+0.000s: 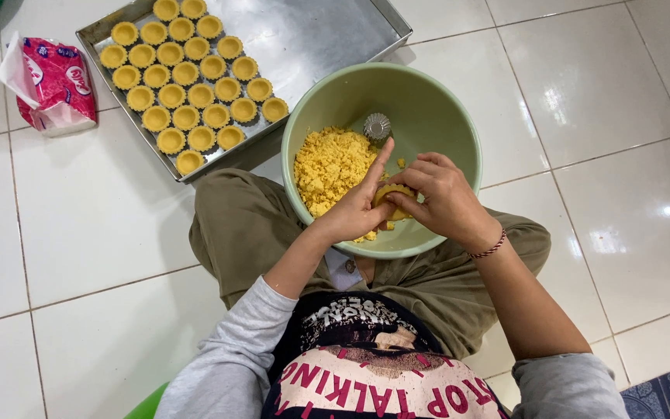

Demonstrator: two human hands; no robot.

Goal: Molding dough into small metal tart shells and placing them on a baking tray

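A pale green bowl (pixel 428 101) rests on my lap and holds crumbly yellow dough (pixel 331 164) and a small fluted metal mould (pixel 377 126). Over the bowl's near side, my left hand (pixel 358 206) and my right hand (pixel 443 198) together hold a small tart shell of yellow dough (pixel 393 198). My left index finger points up while the thumb presses into the shell. My right hand cups the shell from the right.
A metal baking tray (pixel 327 35) lies on the white tiled floor beyond the bowl, its left half filled with several shaped yellow tart shells (pixel 188 74). A red and white tissue pack (pixel 52 85) sits at the far left.
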